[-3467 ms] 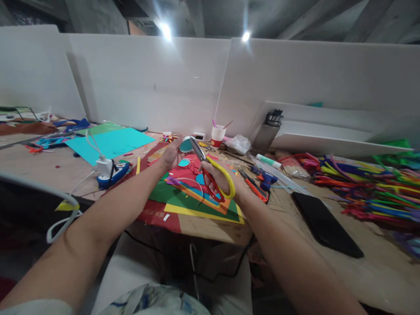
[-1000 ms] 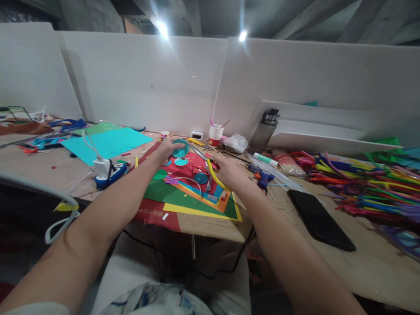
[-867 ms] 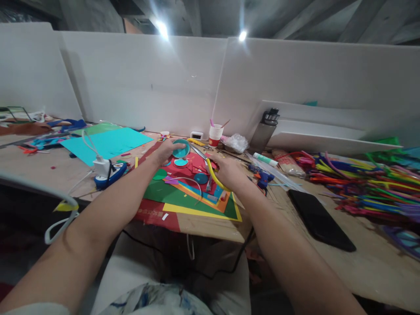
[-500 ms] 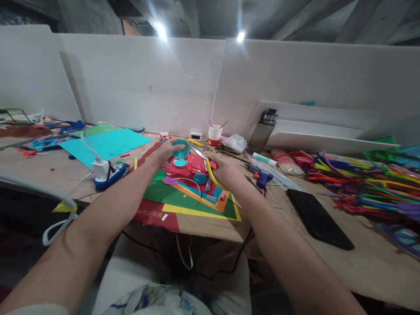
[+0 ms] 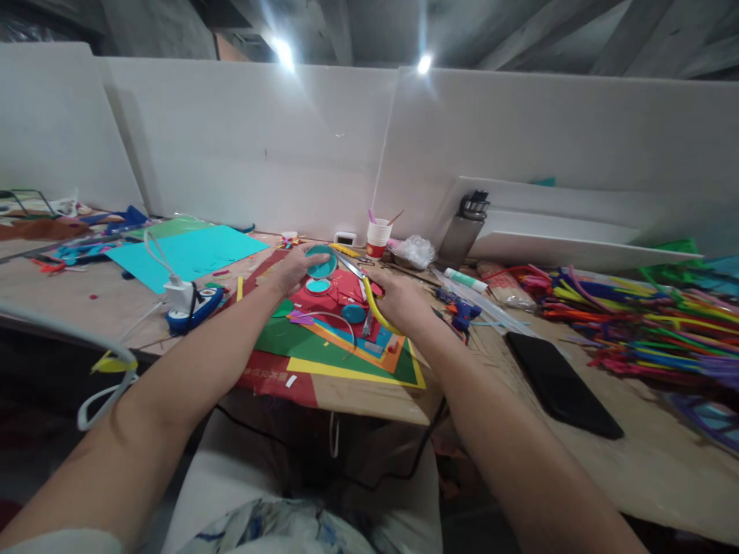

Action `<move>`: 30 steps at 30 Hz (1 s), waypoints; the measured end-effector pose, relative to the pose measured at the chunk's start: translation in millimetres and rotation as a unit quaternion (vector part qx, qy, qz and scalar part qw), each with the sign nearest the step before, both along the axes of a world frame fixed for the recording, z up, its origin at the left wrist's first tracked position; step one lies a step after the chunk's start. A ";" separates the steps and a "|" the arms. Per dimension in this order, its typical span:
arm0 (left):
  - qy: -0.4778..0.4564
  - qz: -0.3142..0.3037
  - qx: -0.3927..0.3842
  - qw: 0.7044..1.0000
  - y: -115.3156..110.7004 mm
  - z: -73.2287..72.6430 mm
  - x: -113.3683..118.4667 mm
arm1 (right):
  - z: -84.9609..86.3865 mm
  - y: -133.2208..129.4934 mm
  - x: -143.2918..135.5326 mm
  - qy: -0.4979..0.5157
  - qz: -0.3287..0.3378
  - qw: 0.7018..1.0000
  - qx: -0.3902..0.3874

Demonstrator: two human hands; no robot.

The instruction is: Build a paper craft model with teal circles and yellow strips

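Note:
A round teal disc with a pale rim (image 5: 321, 266) is pinched between the thumb and fingers of my left hand (image 5: 294, 269), tilted up above the table. My right hand (image 5: 398, 296) grips the yellow handles of a pair of scissors (image 5: 367, 288). The scissors' metal blades point up and left, close to the disc's right edge; I cannot tell whether they touch it. Beneath lie a red sheet (image 5: 340, 296) and a smaller round turquoise piece (image 5: 318, 286). A dark teal round piece (image 5: 353, 313) rests nearer to me on the stacked coloured sheets.
A turquoise sheet (image 5: 190, 258) and a blue power strip (image 5: 193, 310) lie to the left. Paper cups (image 5: 378, 237) and a grey bottle (image 5: 462, 231) stand at the back. On the right are a glue gun (image 5: 463, 314), a black phone (image 5: 560, 385) and many pipe cleaners (image 5: 652, 315).
The disc and the scissors stay almost where they were, the disc a touch further right in view. Below the table edge, the hanging white cord has shifted.

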State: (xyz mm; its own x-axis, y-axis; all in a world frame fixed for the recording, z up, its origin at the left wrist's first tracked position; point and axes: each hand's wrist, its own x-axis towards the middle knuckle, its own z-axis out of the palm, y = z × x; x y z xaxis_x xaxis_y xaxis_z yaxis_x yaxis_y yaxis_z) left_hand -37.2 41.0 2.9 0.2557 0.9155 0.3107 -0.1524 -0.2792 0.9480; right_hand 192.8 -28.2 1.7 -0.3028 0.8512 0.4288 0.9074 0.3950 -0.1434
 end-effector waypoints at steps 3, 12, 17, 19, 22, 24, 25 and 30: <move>-0.001 0.002 -0.004 1.000 -1.0 1.1 0.4 | 3.0 -2.5 -1.1 -0.008 -0.001 1.000 -0.006; 0.003 0.005 -0.017 1.000 -2.5 1.9 1.6 | 3.2 -1.8 -0.5 -0.011 0.004 1.000 -0.006; 0.002 -0.004 -0.026 1.000 -3.7 2.8 1.5 | 3.7 -1.6 -0.5 -0.015 0.001 1.000 -0.011; 0.002 -0.004 -0.030 1.000 -4.3 3.3 1.3 | 4.5 -2.0 -0.4 -0.017 0.005 1.000 -0.011; -0.003 -0.008 -0.034 0.999 -3.9 3.3 0.7 | 5.6 -2.6 0.0 -0.018 0.008 1.000 -0.016; -0.002 -0.012 -0.035 0.999 -2.7 3.0 -0.1 | 6.2 -2.8 0.1 -0.020 0.007 1.000 -0.019; -0.001 -0.016 -0.036 0.999 -1.8 2.8 -0.6 | 6.4 -2.8 0.1 -0.021 0.007 1.000 -0.020; 0.001 -0.024 -0.051 0.998 4.2 1.8 -3.7 | 7.6 -3.2 -0.2 -0.035 0.000 0.999 -0.027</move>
State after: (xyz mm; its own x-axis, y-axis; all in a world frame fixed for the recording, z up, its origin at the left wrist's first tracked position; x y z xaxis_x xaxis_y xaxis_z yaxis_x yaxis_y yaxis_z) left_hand -40.9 45.2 4.7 0.3016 0.9288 0.2152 -0.1611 -0.1728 0.9717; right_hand 192.6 -31.4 9.2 -0.3309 0.8719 0.3610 0.9155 0.3893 -0.1011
